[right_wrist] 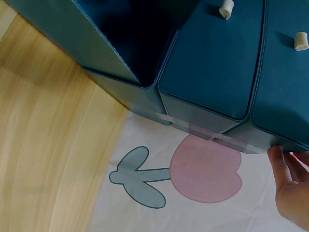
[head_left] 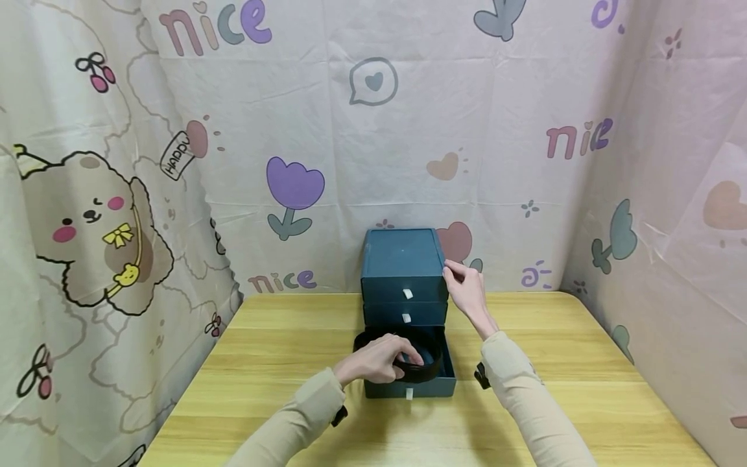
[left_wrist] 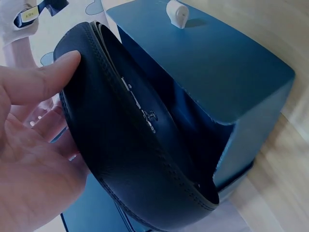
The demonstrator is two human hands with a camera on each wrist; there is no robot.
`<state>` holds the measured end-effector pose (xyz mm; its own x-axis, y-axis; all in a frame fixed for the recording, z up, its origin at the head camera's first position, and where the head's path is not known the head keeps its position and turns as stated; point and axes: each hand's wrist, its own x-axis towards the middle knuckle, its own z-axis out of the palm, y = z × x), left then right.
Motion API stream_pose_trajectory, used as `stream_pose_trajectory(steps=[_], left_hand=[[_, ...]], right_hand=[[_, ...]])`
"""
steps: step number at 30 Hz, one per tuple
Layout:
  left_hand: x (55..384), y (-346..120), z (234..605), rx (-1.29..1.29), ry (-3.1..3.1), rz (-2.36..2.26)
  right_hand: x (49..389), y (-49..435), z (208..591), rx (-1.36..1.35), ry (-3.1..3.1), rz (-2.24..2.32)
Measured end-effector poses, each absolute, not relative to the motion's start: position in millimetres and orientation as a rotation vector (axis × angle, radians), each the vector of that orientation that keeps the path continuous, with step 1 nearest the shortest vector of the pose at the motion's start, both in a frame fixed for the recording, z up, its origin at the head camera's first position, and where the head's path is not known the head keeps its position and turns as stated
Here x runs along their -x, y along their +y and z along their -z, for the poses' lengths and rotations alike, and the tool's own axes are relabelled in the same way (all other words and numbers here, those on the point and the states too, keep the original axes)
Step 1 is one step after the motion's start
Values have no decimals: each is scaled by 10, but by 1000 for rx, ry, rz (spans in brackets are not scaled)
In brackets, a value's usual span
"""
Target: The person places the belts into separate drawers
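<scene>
My left hand [head_left: 373, 360] grips a coiled black belt [left_wrist: 116, 140] with stitched edges, the thumb lying on its outer face. The coil sits over the pulled-out bottom drawer [head_left: 385, 390] of a dark teal three-drawer box [head_left: 403, 251], tilted against the drawer's opening in the left wrist view. A small metallic piece shows inside the coil. At the box's upper right side, the fingertips of my right hand [head_left: 469, 290] rest against the wall near the top drawer [right_wrist: 280, 111]. The middle drawer [head_left: 382, 314] and top drawer are closed.
Each drawer front carries a small white pull tab, such as the top one [head_left: 408, 294]. The box stands at the back of a wooden table [head_left: 280, 363], close to a printed cloth backdrop [head_left: 373, 149]. More printed cloth [head_left: 87, 350] hangs at the left and right sides.
</scene>
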<state>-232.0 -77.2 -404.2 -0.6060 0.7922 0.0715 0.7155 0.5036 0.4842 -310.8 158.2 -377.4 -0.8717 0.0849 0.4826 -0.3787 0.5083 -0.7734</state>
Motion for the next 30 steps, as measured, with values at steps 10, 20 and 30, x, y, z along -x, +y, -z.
stream_pose_trajectory(steps=[10, 20, 30], left_hand=[[2406, -597, 4064, -1286, 2556, -728], [2511, -556, 4136, -1349, 2523, -729], [2505, -700, 4272, -1295, 2478, -823]], right_hand=[[3105, 1588, 3770, -235, -2291, -1327], [3104, 1584, 3759, -244, -2282, -1331], [3094, 1578, 3760, -244, -2298, -1338]])
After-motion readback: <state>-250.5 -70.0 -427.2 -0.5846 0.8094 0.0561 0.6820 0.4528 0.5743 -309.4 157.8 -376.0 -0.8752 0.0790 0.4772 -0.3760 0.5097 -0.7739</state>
